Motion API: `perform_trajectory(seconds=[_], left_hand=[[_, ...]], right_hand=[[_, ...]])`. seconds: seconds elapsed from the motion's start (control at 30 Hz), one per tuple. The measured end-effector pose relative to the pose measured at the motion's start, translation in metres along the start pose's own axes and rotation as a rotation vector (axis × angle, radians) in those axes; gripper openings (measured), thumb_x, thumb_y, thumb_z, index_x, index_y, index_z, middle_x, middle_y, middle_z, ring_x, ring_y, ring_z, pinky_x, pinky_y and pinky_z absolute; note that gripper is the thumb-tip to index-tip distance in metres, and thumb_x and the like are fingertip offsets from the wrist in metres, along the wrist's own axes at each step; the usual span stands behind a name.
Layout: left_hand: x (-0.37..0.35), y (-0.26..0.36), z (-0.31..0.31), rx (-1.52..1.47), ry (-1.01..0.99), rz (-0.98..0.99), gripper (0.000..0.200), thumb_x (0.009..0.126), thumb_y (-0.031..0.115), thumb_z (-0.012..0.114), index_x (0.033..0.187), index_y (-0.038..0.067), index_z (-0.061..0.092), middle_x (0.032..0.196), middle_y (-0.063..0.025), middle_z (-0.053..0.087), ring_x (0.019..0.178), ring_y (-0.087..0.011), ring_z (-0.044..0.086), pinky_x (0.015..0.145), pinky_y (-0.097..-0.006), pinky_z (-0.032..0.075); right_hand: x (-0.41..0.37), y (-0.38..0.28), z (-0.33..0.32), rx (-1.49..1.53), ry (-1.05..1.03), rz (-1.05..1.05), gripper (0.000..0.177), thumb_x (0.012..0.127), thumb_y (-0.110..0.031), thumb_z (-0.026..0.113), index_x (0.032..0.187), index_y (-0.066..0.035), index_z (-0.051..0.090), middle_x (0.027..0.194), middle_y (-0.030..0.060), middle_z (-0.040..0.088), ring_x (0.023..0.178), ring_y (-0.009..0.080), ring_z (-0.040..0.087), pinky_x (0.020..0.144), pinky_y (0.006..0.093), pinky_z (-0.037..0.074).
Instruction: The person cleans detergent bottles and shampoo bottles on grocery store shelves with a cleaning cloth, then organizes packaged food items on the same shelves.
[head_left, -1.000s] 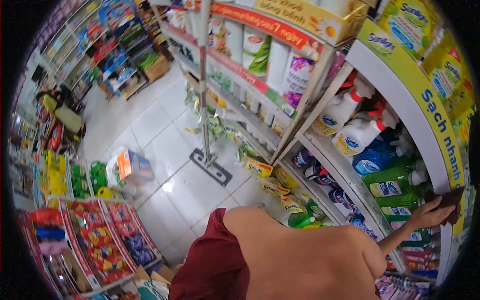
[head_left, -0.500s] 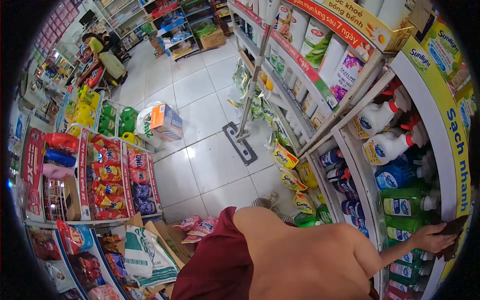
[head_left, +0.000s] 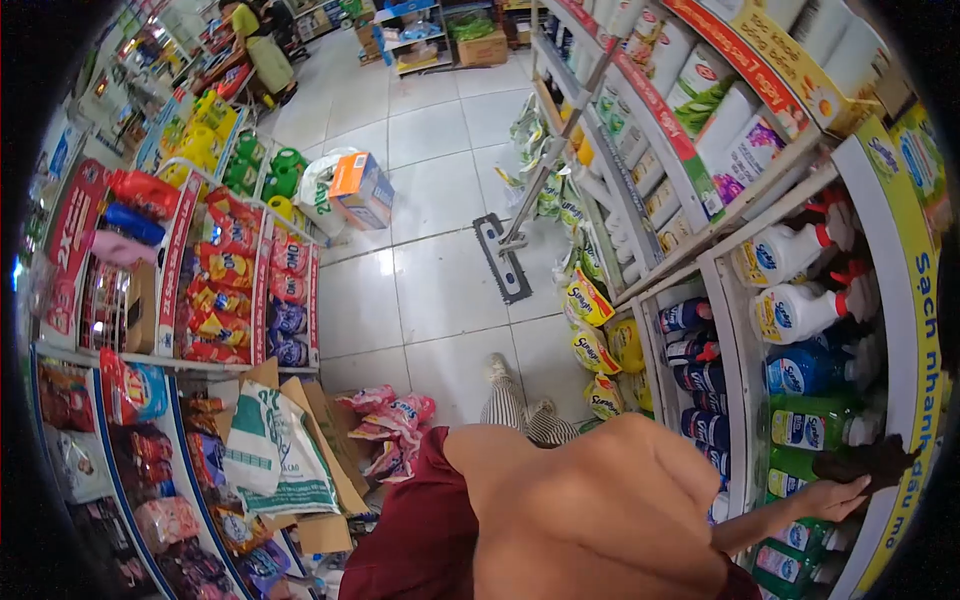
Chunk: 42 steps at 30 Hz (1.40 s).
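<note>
At the right, my right hand [head_left: 838, 499] is closed on a dark brown cloth [head_left: 870, 463], which lies against the yellow-green edge strip [head_left: 925, 370] of the shelf. Green bottles [head_left: 805, 428] lie on the shelf just left of the hand, with a blue bottle [head_left: 800, 370] and white spray bottles [head_left: 790, 312] with red triggers above them. My left hand is not visible; a large bare arm and a dark red garment [head_left: 415, 530] fill the bottom middle.
A flat mop [head_left: 502, 258] stands on the tiled floor [head_left: 430, 290], its pole by the right shelving. An orange-and-blue box [head_left: 361, 190] is farther left. Pink packets [head_left: 390, 425] and an open carton [head_left: 325, 445] lie near my legs. A person [head_left: 262, 50] stands far back left.
The view has shifted, so the floor and shelves appear moved. My right hand and the cloth are slightly lower along the shelf edge. A striped trouser leg and shoe now show more.
</note>
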<state>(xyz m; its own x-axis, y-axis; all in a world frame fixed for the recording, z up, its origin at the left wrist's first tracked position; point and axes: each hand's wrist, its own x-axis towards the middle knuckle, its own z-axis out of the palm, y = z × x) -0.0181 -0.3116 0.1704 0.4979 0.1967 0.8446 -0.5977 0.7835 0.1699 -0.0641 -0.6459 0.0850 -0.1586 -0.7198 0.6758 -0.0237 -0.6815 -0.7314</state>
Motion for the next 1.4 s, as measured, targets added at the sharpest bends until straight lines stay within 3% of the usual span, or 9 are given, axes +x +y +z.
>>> perform_trajectory(seconds=[0.1, 0.47, 0.6, 0.73, 0.9, 0.97, 1.07, 1.27, 1.4], left_hand=[[0.005, 0.011, 0.001, 0.047, 0.089, 0.035, 0.012, 0.074, 0.007, 0.049, 0.067, 0.001, 0.057, 0.05, -0.0044, 0.048, 0.032, -0.0086, 0.033, 0.031, -0.0228, 0.022], [0.042, 0.076, -0.131, 0.135, 0.041, 0.214, 0.022, 0.076, 0.017, 0.049, 0.063, -0.001, 0.05, 0.049, -0.0082, 0.048, 0.03, -0.0132, 0.032, 0.031, -0.0248, 0.021], [0.062, 0.122, -0.207, 0.12, -0.132, 0.024, 0.024, 0.069, 0.01, 0.05, 0.052, -0.003, 0.039, 0.05, -0.019, 0.045, 0.034, -0.0203, 0.036, 0.033, -0.0309, 0.025], [0.097, 0.137, -0.25, 0.071, 0.18, -0.009, 0.022, 0.07, 0.012, 0.049, 0.06, -0.007, 0.052, 0.05, -0.0209, 0.045, 0.034, -0.0234, 0.039, 0.033, -0.033, 0.03], [0.157, 0.106, -0.337, 0.124, 0.017, -0.01, 0.029, 0.077, 0.027, 0.048, 0.075, 0.001, 0.061, 0.06, -0.0094, 0.056, 0.041, -0.0155, 0.047, 0.041, -0.0252, 0.035], [0.187, 0.102, -0.372, 0.478, 0.008, -0.274, 0.006, 0.066, 0.005, 0.054, 0.066, 0.002, 0.059, 0.05, -0.0011, 0.054, 0.038, -0.0107, 0.046, 0.041, -0.0224, 0.036], [0.229, 0.07, -0.444, 0.671, -0.242, -0.476, 0.008, 0.067, 0.006, 0.057, 0.066, 0.0, 0.061, 0.055, -0.0068, 0.057, 0.043, -0.0121, 0.051, 0.043, -0.0232, 0.038], [0.306, 0.007, -0.561, 0.713, -0.063, -0.726, 0.013, 0.074, 0.005, 0.053, 0.071, -0.007, 0.059, 0.055, -0.0097, 0.056, 0.043, -0.0129, 0.05, 0.041, -0.0217, 0.039], [0.358, -0.026, -0.644, 0.734, 0.013, -0.804, 0.016, 0.08, 0.005, 0.051, 0.073, -0.007, 0.059, 0.056, -0.0088, 0.056, 0.047, -0.0109, 0.052, 0.043, -0.0201, 0.041]], right_hand=[[-0.001, 0.054, 0.014, -0.382, -0.109, -0.595, 0.031, 0.086, -0.023, 0.045, 0.102, -0.001, 0.061, 0.113, 0.026, 0.051, 0.104, 0.0352, 0.05, 0.089, 0.0381, 0.038], [-0.21, -0.107, 0.132, 0.455, -0.764, 0.251, 0.042, 0.085, -0.025, 0.051, 0.107, 0.012, 0.05, 0.102, 0.0146, 0.055, 0.091, 0.0203, 0.051, 0.081, 0.0286, 0.04], [-0.284, -0.161, 0.163, 0.519, -0.908, 0.284, 0.039, 0.087, -0.023, 0.048, 0.108, 0.009, 0.051, 0.101, 0.014, 0.055, 0.089, 0.0183, 0.051, 0.079, 0.0275, 0.04], [-0.337, -0.205, 0.183, 0.428, -1.047, 0.113, 0.033, 0.087, -0.019, 0.046, 0.104, 0.009, 0.053, 0.093, 0.0126, 0.058, 0.081, 0.0159, 0.052, 0.073, 0.0253, 0.041], [-0.371, -0.249, 0.226, 0.347, -1.092, -0.173, 0.029, 0.087, -0.015, 0.043, 0.101, 0.008, 0.054, 0.09, 0.012, 0.059, 0.078, 0.0166, 0.053, 0.069, 0.0264, 0.041], [-0.38, -0.251, 0.249, 0.291, -1.061, -0.18, 0.029, 0.087, -0.015, 0.042, 0.101, 0.009, 0.053, 0.091, 0.014, 0.059, 0.08, 0.0197, 0.055, 0.072, 0.0278, 0.041], [-0.395, -0.269, 0.294, 0.219, -1.012, -0.219, 0.024, 0.085, -0.012, 0.044, 0.094, 0.008, 0.054, 0.087, 0.015, 0.058, 0.075, 0.023, 0.054, 0.069, 0.0293, 0.04], [-0.449, -0.283, 0.43, 0.175, -0.881, -0.074, 0.02, 0.081, -0.01, 0.045, 0.088, 0.007, 0.054, 0.084, 0.016, 0.055, 0.075, 0.0255, 0.053, 0.07, 0.0303, 0.04], [-0.507, -0.276, 0.535, 0.432, -0.911, 0.073, 0.032, 0.082, -0.014, 0.046, 0.108, 0.004, 0.052, 0.102, 0.0168, 0.055, 0.096, 0.0271, 0.052, 0.087, 0.0326, 0.036]])
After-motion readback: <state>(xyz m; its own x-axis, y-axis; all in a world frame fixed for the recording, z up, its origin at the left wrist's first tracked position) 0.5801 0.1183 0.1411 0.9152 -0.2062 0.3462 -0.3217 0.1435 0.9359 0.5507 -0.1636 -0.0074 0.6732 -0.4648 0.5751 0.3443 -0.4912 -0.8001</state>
